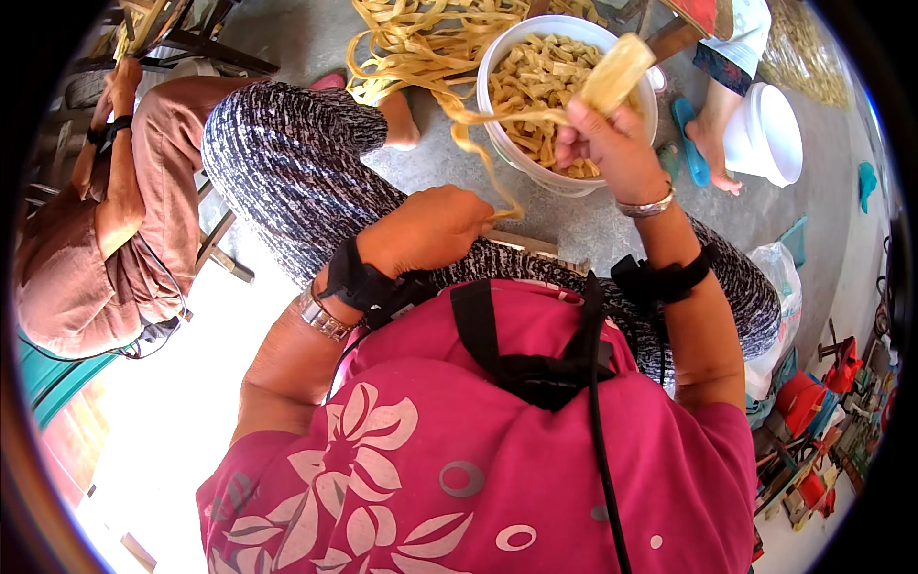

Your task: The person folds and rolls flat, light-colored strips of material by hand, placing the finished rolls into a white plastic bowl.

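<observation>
- Right grip (612, 143) pinching a flat, pale yellow folded piece (617, 75) between thumb and fingers, piece sticking up past the fingertips, likely held by its lower end so the upper part stays unbent
- Yellow strip (507, 117) runs out leftward from the right grip, dips and loops down to the left grip (426, 230); slack in it, so no hard pull, I'd judge
- Left grip curled closed, lower and nearer the body, seems to be pinching the strip at its finger side; fingertips hidden, exact hold unclear
- White bucket (564, 26) behind and below the right grip, probably put there for short reach; filled with short folded pieces (535, 81)
- Loose long strips (411, 53) heaped on the floor (440, 163), beyond the left grip and left of the bucket, likely so lengths feed in from that side
- Knees spread to either side of both grips, leaving room between for the hands, presumably
- Second white bucket (765, 134) right of the right grip, beside another person's blue slipper (693, 158)
</observation>
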Action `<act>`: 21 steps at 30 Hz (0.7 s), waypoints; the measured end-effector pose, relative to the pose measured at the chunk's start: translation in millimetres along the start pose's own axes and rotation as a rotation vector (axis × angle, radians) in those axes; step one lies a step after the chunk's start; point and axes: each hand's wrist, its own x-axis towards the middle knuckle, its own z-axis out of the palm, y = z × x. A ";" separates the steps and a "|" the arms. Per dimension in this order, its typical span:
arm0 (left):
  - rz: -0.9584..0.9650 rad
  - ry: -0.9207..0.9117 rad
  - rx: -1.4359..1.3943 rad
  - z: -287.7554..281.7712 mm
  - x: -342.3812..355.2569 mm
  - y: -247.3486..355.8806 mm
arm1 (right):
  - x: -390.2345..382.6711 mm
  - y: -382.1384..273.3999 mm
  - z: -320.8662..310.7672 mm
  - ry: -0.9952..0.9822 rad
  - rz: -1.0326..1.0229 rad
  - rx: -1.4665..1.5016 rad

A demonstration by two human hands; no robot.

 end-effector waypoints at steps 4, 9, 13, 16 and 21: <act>-0.093 -0.030 0.064 -4.4 -0.2 8.6 | 3.4 -20.7 -4.1 -0.058 -0.082 -0.045; 0.025 -0.008 0.027 0.3 8.8 10.3 | -2.1 -18.1 25.7 -0.292 -0.159 -0.357; 0.194 0.178 -0.028 13.1 12.7 11.7 | -8.4 5.4 44.4 -0.529 -0.252 -0.686; 0.186 0.008 -0.092 13.8 18.7 7.2 | -7.8 11.7 42.4 -0.588 -0.176 -0.760; 0.091 -0.055 -0.220 -5.1 20.8 23.6 | -14.4 8.4 28.0 -0.575 -0.164 -0.757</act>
